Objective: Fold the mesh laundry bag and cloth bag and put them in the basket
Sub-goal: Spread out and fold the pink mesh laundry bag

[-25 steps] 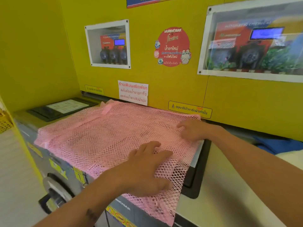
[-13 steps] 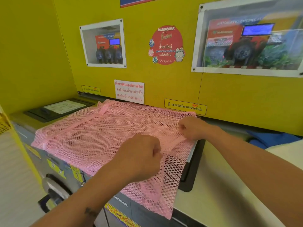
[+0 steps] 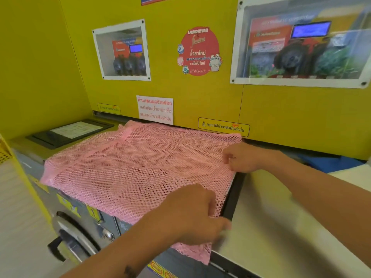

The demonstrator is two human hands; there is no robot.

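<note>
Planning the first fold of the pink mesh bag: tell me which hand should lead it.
Probably the right hand: it pinches the mesh laundry bag at its right edge on the machine top. The left hand is bunched over the overhanging front corner.

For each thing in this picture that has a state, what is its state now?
mesh laundry bag: spread flat on the machine top, not yet folded
left hand: pinching the bag's near right edge
right hand: pinching the bag's far right edge
washer door: closed
small screen: lit blue
</note>
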